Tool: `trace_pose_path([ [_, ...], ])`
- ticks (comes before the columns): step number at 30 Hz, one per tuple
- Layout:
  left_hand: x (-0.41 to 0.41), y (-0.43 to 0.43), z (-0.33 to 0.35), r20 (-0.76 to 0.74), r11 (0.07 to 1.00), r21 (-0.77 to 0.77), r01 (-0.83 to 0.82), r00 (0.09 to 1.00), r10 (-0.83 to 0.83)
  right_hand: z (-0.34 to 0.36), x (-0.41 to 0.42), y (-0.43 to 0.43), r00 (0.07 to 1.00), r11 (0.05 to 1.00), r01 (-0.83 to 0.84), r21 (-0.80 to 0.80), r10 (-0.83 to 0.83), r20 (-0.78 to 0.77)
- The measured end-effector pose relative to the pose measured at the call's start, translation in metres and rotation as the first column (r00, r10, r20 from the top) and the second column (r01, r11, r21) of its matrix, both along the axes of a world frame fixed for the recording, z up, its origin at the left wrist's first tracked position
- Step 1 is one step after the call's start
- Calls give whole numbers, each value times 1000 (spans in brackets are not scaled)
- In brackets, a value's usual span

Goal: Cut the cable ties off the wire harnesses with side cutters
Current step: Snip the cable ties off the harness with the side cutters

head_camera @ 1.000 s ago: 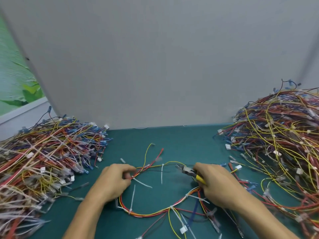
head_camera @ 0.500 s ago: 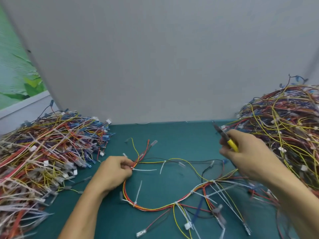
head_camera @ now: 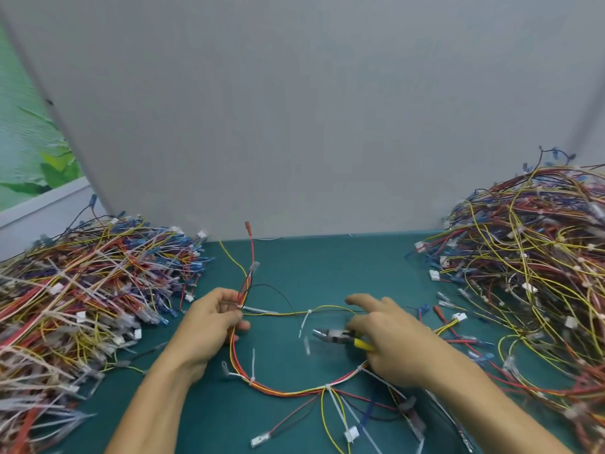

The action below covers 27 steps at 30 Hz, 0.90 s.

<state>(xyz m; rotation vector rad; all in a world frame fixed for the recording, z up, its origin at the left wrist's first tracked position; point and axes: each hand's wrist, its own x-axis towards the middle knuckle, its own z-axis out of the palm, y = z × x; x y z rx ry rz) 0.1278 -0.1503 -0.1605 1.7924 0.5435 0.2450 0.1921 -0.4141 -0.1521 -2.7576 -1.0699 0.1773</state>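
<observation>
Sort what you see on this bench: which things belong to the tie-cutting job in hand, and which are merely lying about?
In the job: wire harness, gripped by the left hand; its white cable ties; side cutters, held in the right hand.

Lying about, untouched: left pile of harnesses; right pile of harnesses; leafy picture; grey wall.

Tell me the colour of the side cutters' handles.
Yellow: the side cutters' handles show best in the head view.

On the teal bench [head_camera: 327, 267], one heap of harnesses [head_camera: 82, 290] is recorded at the left edge and a second heap [head_camera: 530, 263] at the right edge. A single harness [head_camera: 294, 390] is spread toward the front edge.
</observation>
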Motion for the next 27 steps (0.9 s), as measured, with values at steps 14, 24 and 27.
trace_pose_path([
  [14, -2, 6, -2, -51, 998, 67, 20, 999, -16, 9, 54, 49, 985, 969, 164, -185, -172, -31],
  [24, -2, 2, -3, -133, 973, 229, 42, 991, -12, 6, 72, 22, 919, 926, 357, -123, -372, -130],
  [27, -3, 1, -1, -178, 937, 346, 54, 984, 9, 9, 62, 22, 953, 952, 277, -131, -290, -89],
])
